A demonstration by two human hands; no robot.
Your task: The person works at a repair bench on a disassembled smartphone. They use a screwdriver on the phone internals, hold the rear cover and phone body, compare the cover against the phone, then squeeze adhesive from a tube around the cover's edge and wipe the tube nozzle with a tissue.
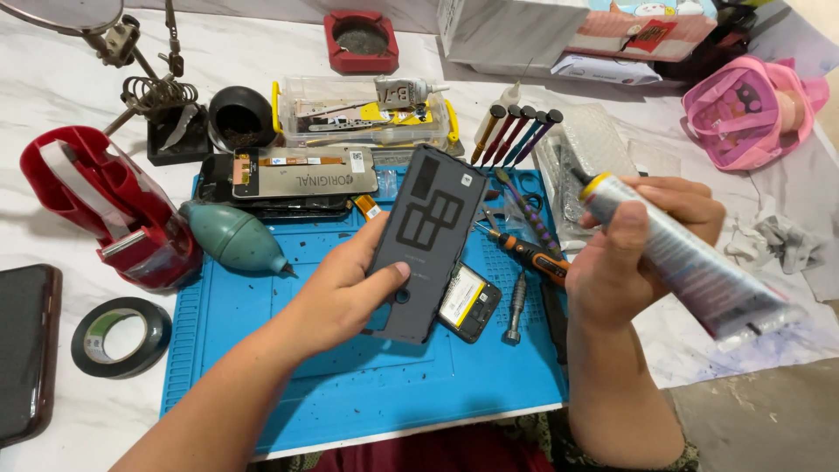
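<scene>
Holding a dark grey, flat plastic phone back cover (426, 240) up off the work surface, the left hand (345, 293) is gripping it from its lower left edge, thumb lying across the inner face and fingers curled behind, so the inside is tilting toward the camera. The right hand (625, 253), at three o'clock from the cover, is wrapping closed around a long silver squeeze tube with a yellow collar and black nozzle (677, 253); the nozzle is pointing toward eleven o'clock, toward the cover but apart from it, probably so the tip can reach the cover's rim. Whether the nozzle is capped is hard to tell at this size.

Beneath both hands is lying a blue silicone repair mat (350, 376), which is keeping small parts together. Just below the cover, at five o'clock, a small black phone body with a yellow-labelled battery (469, 301) is resting on the mat. At ten o'clock a teal rubber air-blower bulb (232, 236) is lying on its side, and at twelve o'clock a black replacement screen panel (301, 175) is sitting face down. An orange-handled precision screwdriver (533, 255) is lying between the hands, within easy reach.
</scene>
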